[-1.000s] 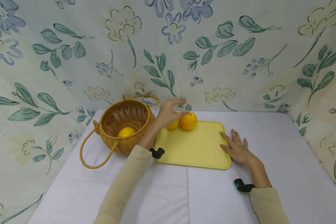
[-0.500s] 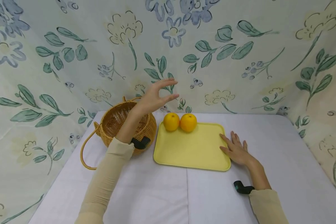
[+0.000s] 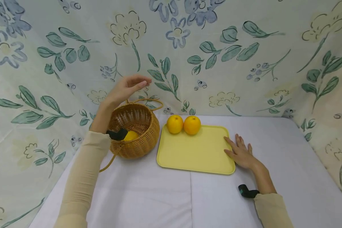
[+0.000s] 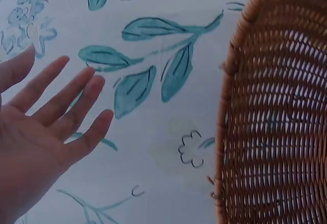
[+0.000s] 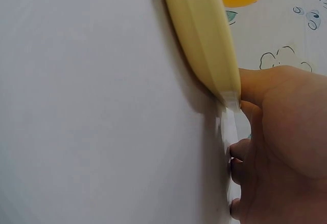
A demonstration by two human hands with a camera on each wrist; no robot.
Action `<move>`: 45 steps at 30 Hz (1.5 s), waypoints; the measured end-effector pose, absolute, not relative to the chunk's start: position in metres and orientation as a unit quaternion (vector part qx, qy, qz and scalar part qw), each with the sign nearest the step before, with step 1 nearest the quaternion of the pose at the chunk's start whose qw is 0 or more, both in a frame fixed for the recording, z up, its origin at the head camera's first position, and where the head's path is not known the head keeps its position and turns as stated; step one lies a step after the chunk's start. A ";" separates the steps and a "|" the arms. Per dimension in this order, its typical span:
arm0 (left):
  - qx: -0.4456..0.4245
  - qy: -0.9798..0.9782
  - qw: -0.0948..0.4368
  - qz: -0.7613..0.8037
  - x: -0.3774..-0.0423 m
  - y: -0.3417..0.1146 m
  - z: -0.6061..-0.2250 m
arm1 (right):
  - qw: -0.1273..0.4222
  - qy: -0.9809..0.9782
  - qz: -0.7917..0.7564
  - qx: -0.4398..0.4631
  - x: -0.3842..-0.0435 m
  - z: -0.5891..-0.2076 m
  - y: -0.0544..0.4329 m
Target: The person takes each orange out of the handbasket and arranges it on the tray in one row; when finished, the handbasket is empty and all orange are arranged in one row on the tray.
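My left hand (image 3: 125,90) hovers over the wicker basket (image 3: 143,141) with nothing in it. Its fingers are extended and apart in the left wrist view, beside the basket's woven wall (image 4: 276,111). A yellow-orange round fruit (image 3: 131,136) lies inside the basket, partly hidden by the wrist camera. Two oranges (image 3: 175,124) sit side by side at the back left of the yellow tray (image 3: 196,152). My right hand (image 3: 240,153) lies at the tray's right edge, fingers spread. In the right wrist view, its thumb side touches the tray's rim (image 5: 209,45).
The basket stands on the white-covered table (image 3: 154,196), left of the tray. One basket handle (image 3: 148,100) juts toward the back; the other hangs at the front left, partly behind my arm. A flower-patterned cloth (image 3: 231,79) rises behind the table.
My left hand has moved from beside the oranges up and left to above the basket. Both oranges remain on the tray. My right hand has stayed at the tray's edge.
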State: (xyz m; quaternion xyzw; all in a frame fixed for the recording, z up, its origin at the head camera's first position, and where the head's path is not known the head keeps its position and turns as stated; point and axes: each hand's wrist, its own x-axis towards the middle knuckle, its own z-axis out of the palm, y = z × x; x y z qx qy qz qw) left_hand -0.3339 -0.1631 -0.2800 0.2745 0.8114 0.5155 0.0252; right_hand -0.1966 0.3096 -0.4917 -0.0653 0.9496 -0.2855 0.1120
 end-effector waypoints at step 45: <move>0.208 0.747 0.575 0.260 -0.383 -0.214 -0.376 | 0.111 0.952 -0.281 -0.055 -0.196 -0.491 0.307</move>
